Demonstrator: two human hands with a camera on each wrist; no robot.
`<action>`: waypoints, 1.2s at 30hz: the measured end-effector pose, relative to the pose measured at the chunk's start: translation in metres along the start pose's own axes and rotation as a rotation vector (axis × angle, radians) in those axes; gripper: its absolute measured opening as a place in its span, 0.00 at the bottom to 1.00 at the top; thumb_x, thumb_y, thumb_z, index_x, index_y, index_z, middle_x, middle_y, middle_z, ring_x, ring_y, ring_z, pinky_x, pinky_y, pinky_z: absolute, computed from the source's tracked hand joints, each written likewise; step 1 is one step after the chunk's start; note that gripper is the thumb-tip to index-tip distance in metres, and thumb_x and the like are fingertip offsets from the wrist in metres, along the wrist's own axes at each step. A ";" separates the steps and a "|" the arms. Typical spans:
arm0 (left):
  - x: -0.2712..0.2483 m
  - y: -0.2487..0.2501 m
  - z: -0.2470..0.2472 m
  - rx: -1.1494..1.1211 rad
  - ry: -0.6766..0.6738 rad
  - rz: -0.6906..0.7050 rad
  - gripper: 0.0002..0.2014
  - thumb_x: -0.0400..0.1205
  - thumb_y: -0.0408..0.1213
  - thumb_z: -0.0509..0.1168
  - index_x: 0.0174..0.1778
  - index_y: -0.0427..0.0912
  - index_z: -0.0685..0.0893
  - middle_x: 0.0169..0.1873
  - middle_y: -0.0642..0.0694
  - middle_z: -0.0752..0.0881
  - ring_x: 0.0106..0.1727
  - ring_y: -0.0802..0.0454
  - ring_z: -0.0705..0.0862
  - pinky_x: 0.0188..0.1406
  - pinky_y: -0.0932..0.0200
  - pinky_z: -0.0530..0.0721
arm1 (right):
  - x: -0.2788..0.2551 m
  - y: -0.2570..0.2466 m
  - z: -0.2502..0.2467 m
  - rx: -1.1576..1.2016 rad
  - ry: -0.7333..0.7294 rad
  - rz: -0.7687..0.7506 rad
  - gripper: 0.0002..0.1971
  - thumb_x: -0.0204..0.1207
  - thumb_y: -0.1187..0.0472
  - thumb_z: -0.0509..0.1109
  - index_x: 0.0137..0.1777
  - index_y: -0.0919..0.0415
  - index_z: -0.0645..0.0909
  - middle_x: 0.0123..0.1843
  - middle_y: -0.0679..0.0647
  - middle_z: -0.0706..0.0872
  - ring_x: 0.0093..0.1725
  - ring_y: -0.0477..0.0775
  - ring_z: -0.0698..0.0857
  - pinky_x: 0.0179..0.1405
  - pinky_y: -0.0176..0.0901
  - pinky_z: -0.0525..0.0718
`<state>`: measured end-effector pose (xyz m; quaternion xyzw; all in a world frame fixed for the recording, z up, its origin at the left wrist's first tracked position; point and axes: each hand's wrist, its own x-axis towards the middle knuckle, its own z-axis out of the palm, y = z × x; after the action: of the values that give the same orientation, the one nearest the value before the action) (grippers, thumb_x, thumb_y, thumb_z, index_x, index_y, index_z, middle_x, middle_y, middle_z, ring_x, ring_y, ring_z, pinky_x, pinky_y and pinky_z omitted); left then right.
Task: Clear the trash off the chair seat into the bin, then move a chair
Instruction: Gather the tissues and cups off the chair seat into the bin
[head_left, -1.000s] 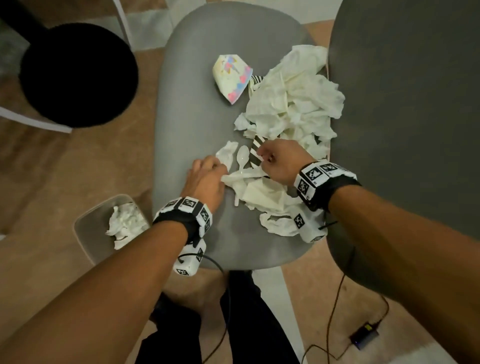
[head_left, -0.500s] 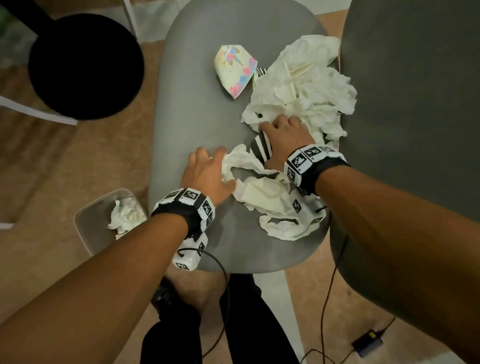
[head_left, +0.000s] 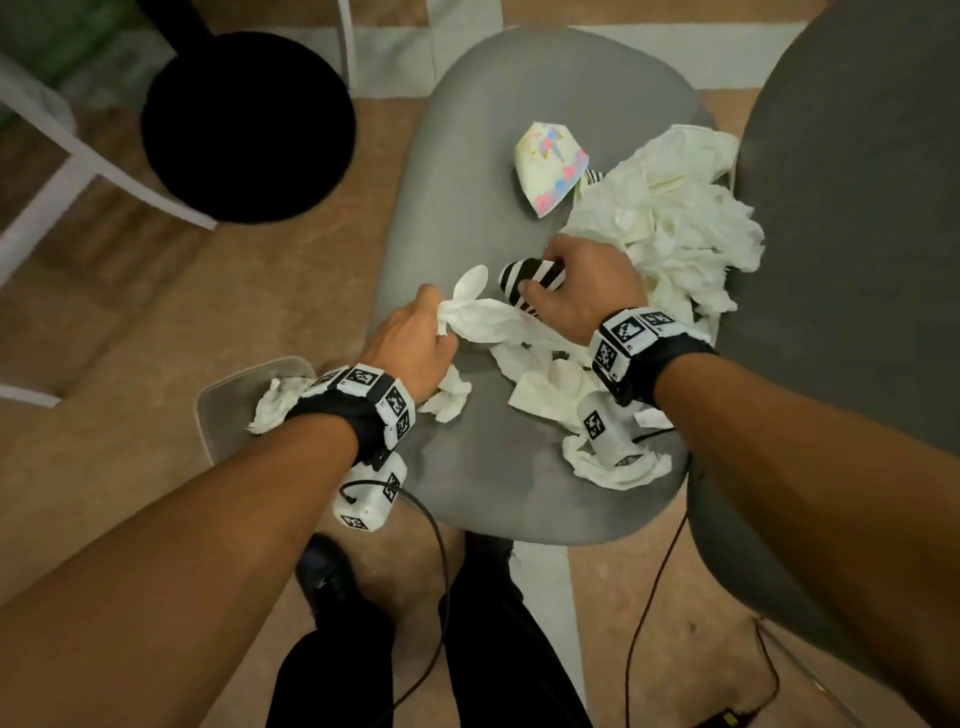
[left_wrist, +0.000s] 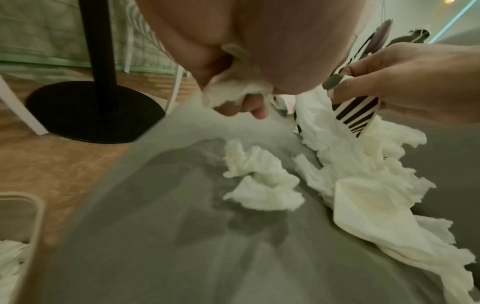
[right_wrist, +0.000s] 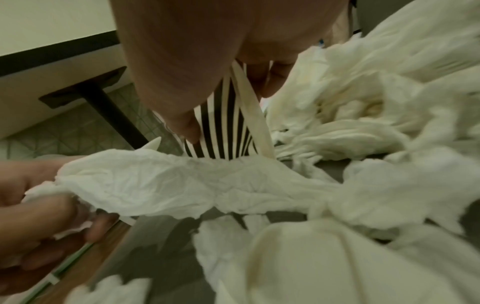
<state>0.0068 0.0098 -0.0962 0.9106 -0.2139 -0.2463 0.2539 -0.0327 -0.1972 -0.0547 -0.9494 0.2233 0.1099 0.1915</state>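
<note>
The grey chair seat (head_left: 467, 493) carries crumpled white tissues (head_left: 675, 234), a colourful flattened paper cup (head_left: 550, 166) and a white plastic spoon (head_left: 470, 283). My left hand (head_left: 415, 343) grips one end of a long white tissue (head_left: 493, 325), which shows again as the tissue (right_wrist: 161, 183) stretched across the right wrist view. My right hand (head_left: 576, 291) holds a crushed black-and-white striped paper cup (head_left: 530, 278), lifted off the seat, seen close as the striped cup (right_wrist: 221, 127). More loose tissues (left_wrist: 259, 181) lie on the seat. The bin (head_left: 218, 410) stands on the floor at the left.
A black round stand base (head_left: 249, 124) sits on the floor at the upper left beside a white frame (head_left: 78, 171). A second dark grey chair (head_left: 857, 234) touches the seat's right side. Cables (head_left: 644, 597) trail by my legs.
My right hand has picked up the striped cup and drawn it left off the tissue pile. My left hand has closed on a tissue and lifted it; the spoon shows again.
</note>
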 end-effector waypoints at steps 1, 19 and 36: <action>-0.005 -0.008 -0.009 -0.004 0.003 -0.021 0.07 0.82 0.37 0.59 0.54 0.46 0.69 0.43 0.42 0.84 0.42 0.37 0.82 0.40 0.44 0.83 | 0.000 -0.014 0.002 0.034 0.008 0.008 0.16 0.70 0.43 0.67 0.52 0.51 0.81 0.45 0.51 0.88 0.48 0.59 0.86 0.50 0.53 0.86; -0.125 -0.272 -0.051 -0.314 0.327 -0.646 0.13 0.82 0.36 0.57 0.61 0.38 0.77 0.46 0.37 0.85 0.46 0.36 0.83 0.45 0.48 0.81 | -0.029 -0.282 0.228 0.426 -0.412 -0.056 0.13 0.82 0.59 0.64 0.64 0.61 0.80 0.50 0.53 0.86 0.47 0.53 0.84 0.48 0.42 0.80; -0.093 -0.356 0.056 -0.387 -0.032 -0.545 0.32 0.77 0.35 0.68 0.79 0.39 0.67 0.84 0.41 0.57 0.79 0.39 0.69 0.77 0.50 0.70 | -0.023 -0.245 0.391 0.208 -0.482 0.092 0.18 0.81 0.60 0.63 0.71 0.61 0.72 0.60 0.62 0.87 0.58 0.63 0.87 0.50 0.46 0.82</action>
<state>-0.0034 0.3155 -0.3087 0.8652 0.0841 -0.3556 0.3435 0.0131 0.1753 -0.3242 -0.8599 0.2242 0.3181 0.3304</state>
